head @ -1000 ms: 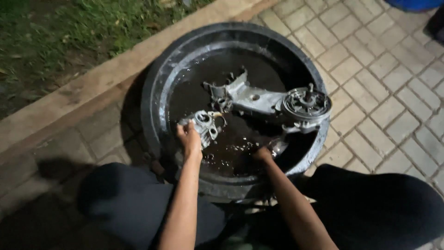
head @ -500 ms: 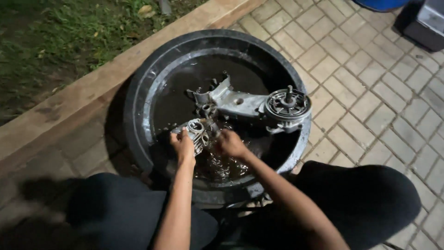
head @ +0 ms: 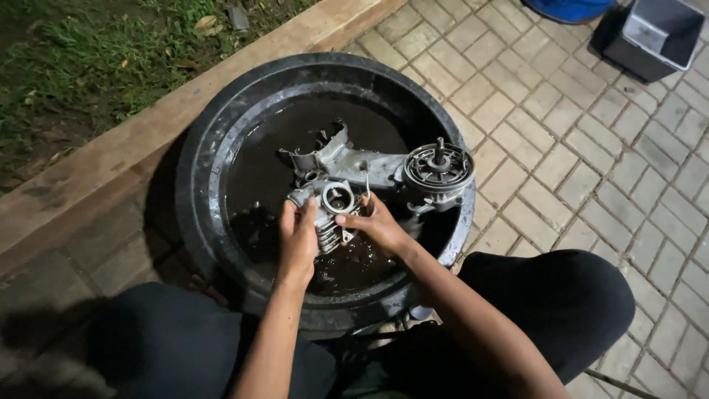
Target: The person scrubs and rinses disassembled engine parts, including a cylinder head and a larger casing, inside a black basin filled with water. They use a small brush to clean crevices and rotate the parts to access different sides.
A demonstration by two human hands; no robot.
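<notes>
Both hands are now closing on the small finned grey metal engine cylinder (head: 329,210), the right hand (head: 377,225) having come up from the dark liquid to join the left hand (head: 298,240), holding it above the round black tub (head: 199,185) beside the long grey crankcase casting (head: 384,170).

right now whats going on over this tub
A person crouches over a round black tub of dark liquid on a brick pavement. Both hands hold a small finned metal engine part just above the liquid: the left hand grips its left side, the right hand its right. Behind it, a larger grey engine casing lies across the tub, partly resting on the rim.
</notes>
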